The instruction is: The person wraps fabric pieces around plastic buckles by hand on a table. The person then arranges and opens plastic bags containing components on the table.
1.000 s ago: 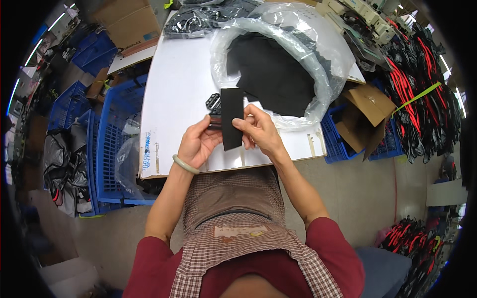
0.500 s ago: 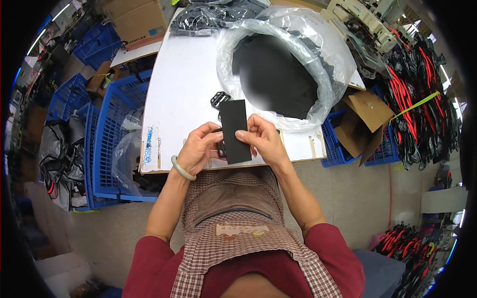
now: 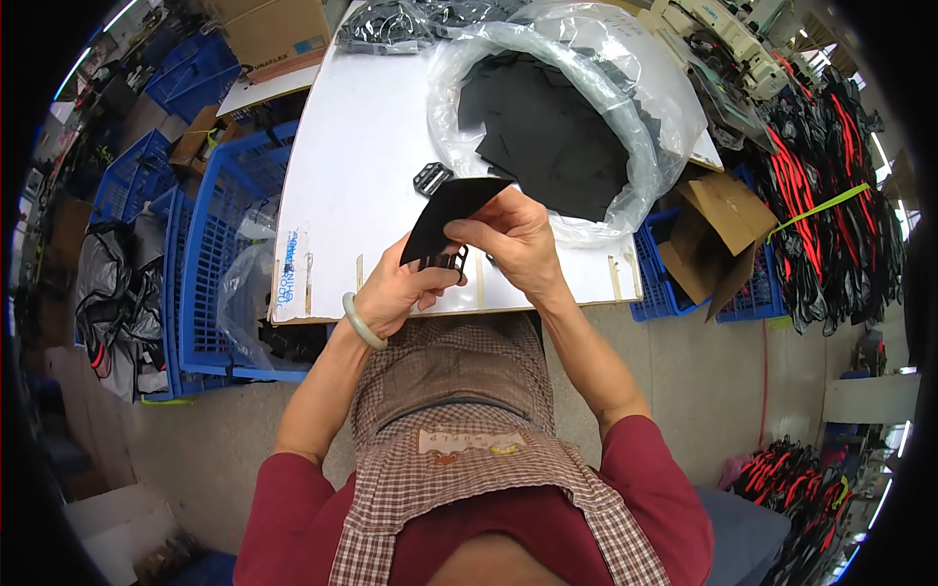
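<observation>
Head view: my left hand (image 3: 396,293) and right hand (image 3: 513,239) pinch a black fabric piece (image 3: 451,210), now tilted over a buckle (image 3: 447,262).

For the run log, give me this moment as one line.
left hand: holds buckle | right hand: holds black piece | both over table

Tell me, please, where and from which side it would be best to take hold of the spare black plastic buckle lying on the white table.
Probably by its two long outer edges, coming straight down from above. The spare black buckle lies flat on the white table, apart from the clear bag of black pieces and beyond both hands, so nothing blocks it; fingers could pinch across its narrow width.
</observation>
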A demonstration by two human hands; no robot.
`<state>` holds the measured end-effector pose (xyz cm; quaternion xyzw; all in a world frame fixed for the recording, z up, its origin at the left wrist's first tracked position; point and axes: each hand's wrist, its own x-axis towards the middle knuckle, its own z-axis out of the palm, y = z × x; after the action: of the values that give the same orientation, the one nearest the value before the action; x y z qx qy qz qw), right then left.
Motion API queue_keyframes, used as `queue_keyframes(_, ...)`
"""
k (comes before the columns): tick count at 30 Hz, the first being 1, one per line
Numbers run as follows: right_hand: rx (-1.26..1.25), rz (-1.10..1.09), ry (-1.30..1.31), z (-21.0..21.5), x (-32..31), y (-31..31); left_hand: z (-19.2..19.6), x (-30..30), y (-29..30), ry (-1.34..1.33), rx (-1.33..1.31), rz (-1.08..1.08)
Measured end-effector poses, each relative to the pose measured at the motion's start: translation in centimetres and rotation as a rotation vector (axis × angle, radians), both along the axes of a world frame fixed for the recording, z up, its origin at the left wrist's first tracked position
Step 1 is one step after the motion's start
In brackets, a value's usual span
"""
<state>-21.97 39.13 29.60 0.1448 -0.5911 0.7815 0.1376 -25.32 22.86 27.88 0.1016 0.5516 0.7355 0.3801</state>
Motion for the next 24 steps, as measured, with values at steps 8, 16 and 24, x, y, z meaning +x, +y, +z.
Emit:
queue_keyframes(8,0.265,-0.145,-0.017,-1.9,0.2,1.6,0.6,0.1,-0.7,0.186,-0.12,0.153)
queue_keyframes(16,0.689,-0.386,0.032,-0.5,1.6,0.6,-0.8,0.2,-0.7,0.148,-0.048,0.385)
queue_keyframes(24,0.352,-0.296,-0.012,-0.5,1.2,0.8,-0.6,0.1,-0.6,0.172,-0.018,0.371)
